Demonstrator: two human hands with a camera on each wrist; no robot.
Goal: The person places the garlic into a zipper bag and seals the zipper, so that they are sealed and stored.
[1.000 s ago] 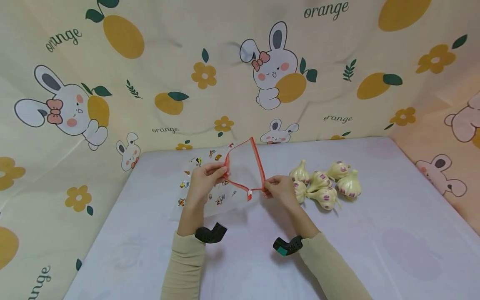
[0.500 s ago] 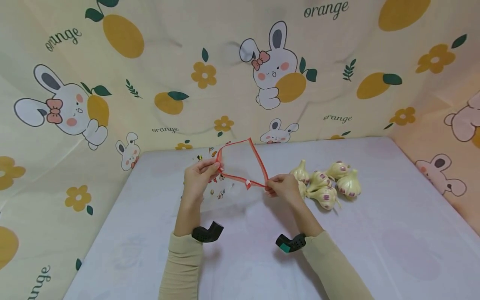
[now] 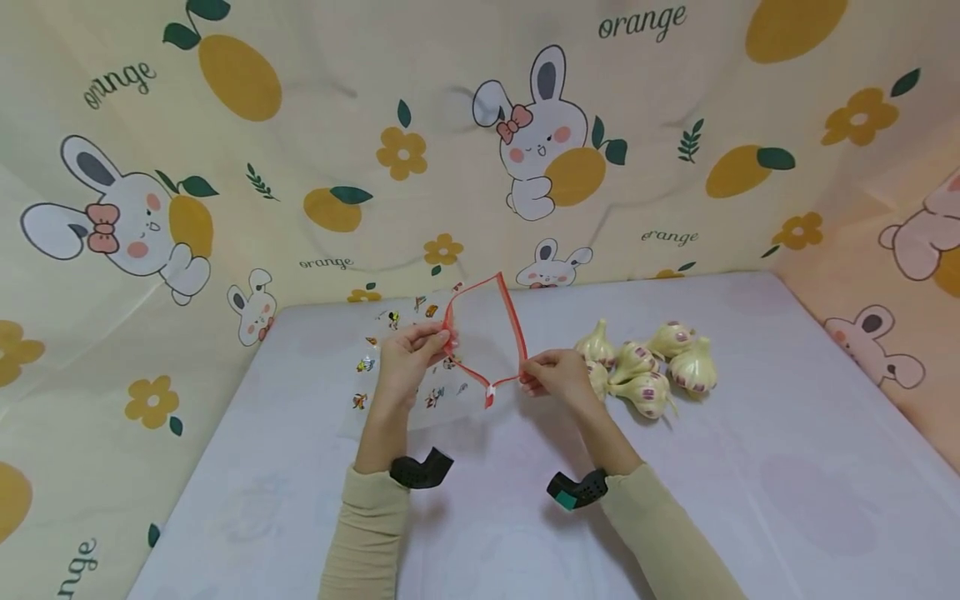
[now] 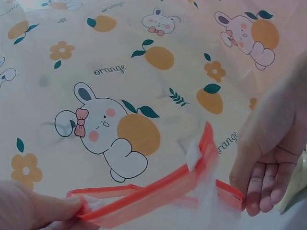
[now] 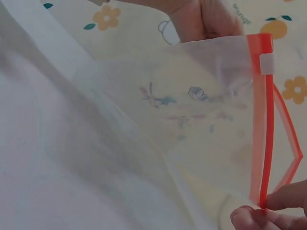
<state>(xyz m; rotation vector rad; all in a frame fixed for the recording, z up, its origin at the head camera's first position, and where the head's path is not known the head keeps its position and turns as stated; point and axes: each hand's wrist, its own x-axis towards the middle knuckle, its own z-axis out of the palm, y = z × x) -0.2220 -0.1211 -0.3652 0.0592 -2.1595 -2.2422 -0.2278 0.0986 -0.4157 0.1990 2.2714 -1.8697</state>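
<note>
A clear slider zip bag printed with small cartoon figures stands tilted above the table, its red-edged mouth spread wide. My left hand pinches the left side of the red rim between thumb and fingers, as the left wrist view also shows. At the opposite corner, my right hand pinches the rim with thumb and fingertips; the right wrist view shows this grip low on the red strip. A white slider sits on the near strip, which sags between the hands. Garlic bulbs lie just right of my right hand.
The garlic bulbs, several in a loose cluster, rest on the pale table. Behind the table rises a cream cloth backdrop with rabbits and oranges. Each wrist wears a black camera mount.
Half a second ago my hands were farther apart, with the near strip pulled almost straight. Now they have come closer again, and the slider hangs lower.
</note>
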